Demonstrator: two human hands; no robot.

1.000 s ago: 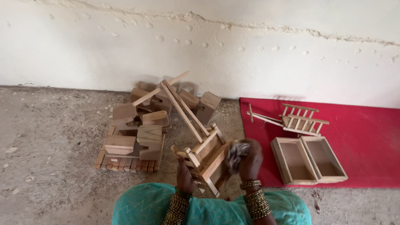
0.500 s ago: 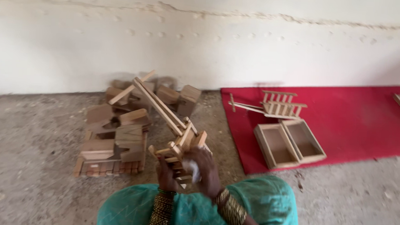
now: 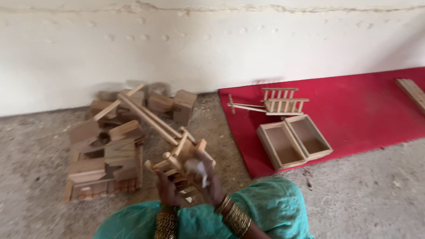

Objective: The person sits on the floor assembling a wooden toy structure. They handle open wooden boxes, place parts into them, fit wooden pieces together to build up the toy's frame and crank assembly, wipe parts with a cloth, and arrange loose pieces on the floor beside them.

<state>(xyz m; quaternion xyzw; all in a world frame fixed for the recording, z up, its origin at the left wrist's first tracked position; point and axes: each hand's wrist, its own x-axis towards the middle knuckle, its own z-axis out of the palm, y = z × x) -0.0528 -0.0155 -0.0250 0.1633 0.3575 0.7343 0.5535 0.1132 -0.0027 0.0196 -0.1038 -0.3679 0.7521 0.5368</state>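
Head view shows both hands raised in front of a teal-clad lap, bangled wrists bent upward: the left hand curls its fingers under the slatted body of a pale wooden toy cart with long twin shafts, while the right hand closes over its near end, pressing a small whitish scrap against the wood. The cart is held tilted above the grey concrete floor, its shafts pointing up-left over a pile of unfinished wooden blocks, with a red mat to the right carrying two open wooden boxes and a second small wooden cart.
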